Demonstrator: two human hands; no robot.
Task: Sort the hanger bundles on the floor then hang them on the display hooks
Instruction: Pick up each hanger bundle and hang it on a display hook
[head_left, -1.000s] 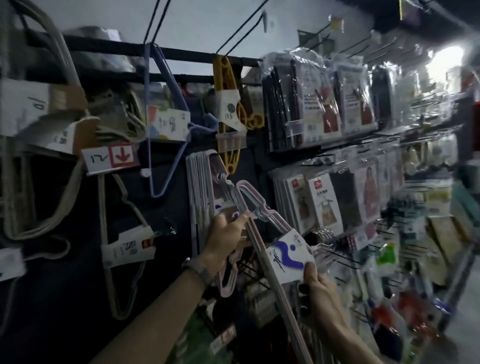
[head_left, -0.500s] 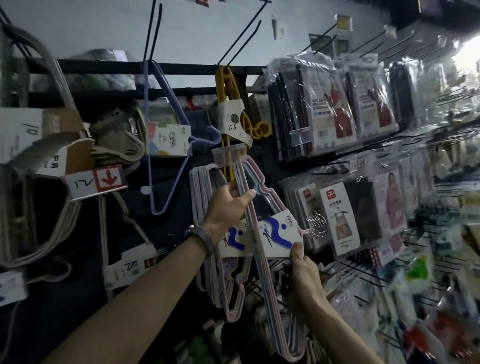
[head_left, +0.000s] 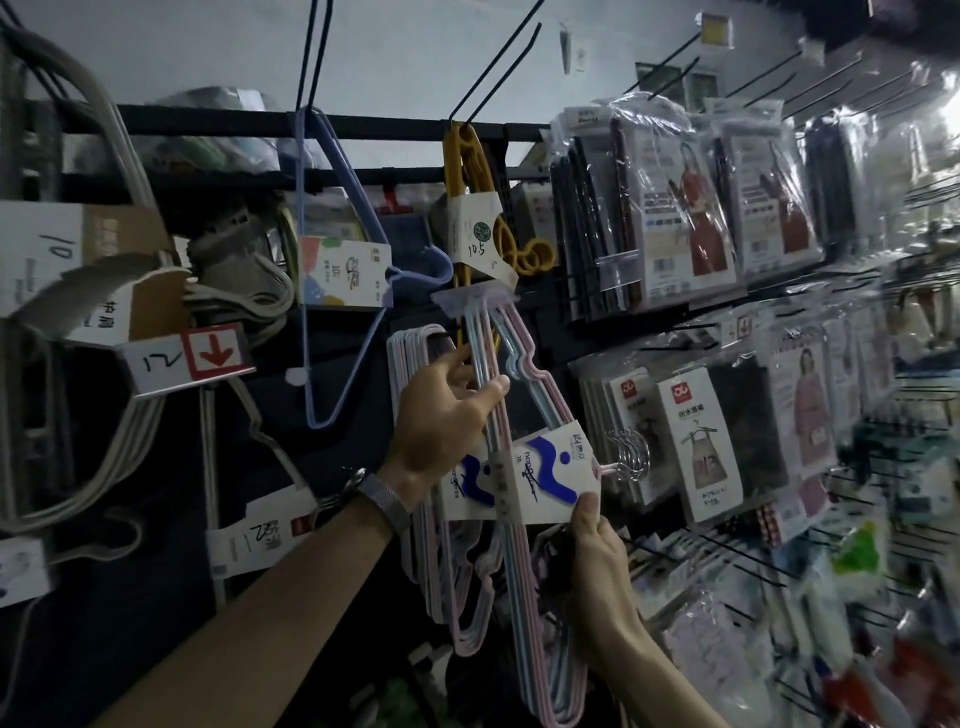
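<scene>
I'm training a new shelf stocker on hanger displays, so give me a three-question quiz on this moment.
1. True or false: the left hand grips the pink and blue hanger bundle above its card label.
2. Which part of the bundle does the right hand touch?
A. the metal hooks
B. the lower edge of the white and blue card label
C. the bottom loop
3. Fill in: the number handwritten on the yellow hanger bundle's tag is ___.

Key: 1 true; 2 B; 3 10.5
</scene>
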